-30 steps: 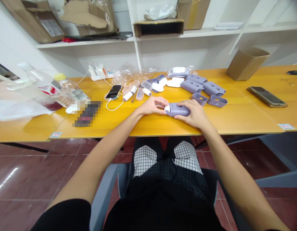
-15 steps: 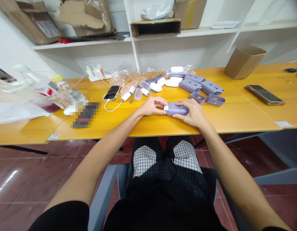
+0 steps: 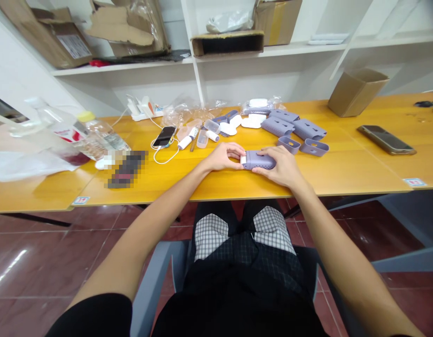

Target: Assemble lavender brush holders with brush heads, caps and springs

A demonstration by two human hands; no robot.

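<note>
A purple perforated sleeve [image 3: 259,160] lies on the yellow table [image 3: 342,173] in front of me, with a white device [image 3: 243,159] showing at its left end. My left hand [image 3: 224,157] pinches that white end with curled fingers. My right hand [image 3: 281,166] wraps over the sleeve's right part and holds it down. More purple sleeves [image 3: 293,127] and white devices [image 3: 251,121] lie in a group just behind my hands.
A phone on a white cable [image 3: 164,135] lies to the left, another phone [image 3: 386,139] to the right. Plastic bottles and bags [image 3: 62,133] crowd the far left. A small cardboard box [image 3: 357,91] stands at the back right, below white shelves with cartons.
The white device has gone a little deeper into the purple sleeve; less of it shows. Both hands stay on it in the same place.
</note>
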